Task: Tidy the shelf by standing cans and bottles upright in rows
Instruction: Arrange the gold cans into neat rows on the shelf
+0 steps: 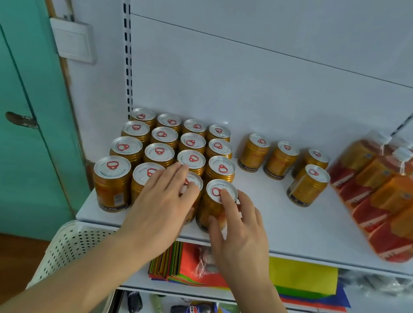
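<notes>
Honestly, these look heavy-ish, rigid and slick. The right hand [241,225] wraps thumb and fingers round the front-row can [215,205] at the block's 5 o'clock corner; the left hand [164,203] lies flat on the neighbouring can [195,181]. I'd grab the sidewall, not the rim.

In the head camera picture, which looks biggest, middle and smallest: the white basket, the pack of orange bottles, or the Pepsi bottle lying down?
1. pack of orange bottles
2. white basket, partly hidden by the left arm, so its place against the pack is unsure
3. Pepsi bottle, clearly smallest
</notes>
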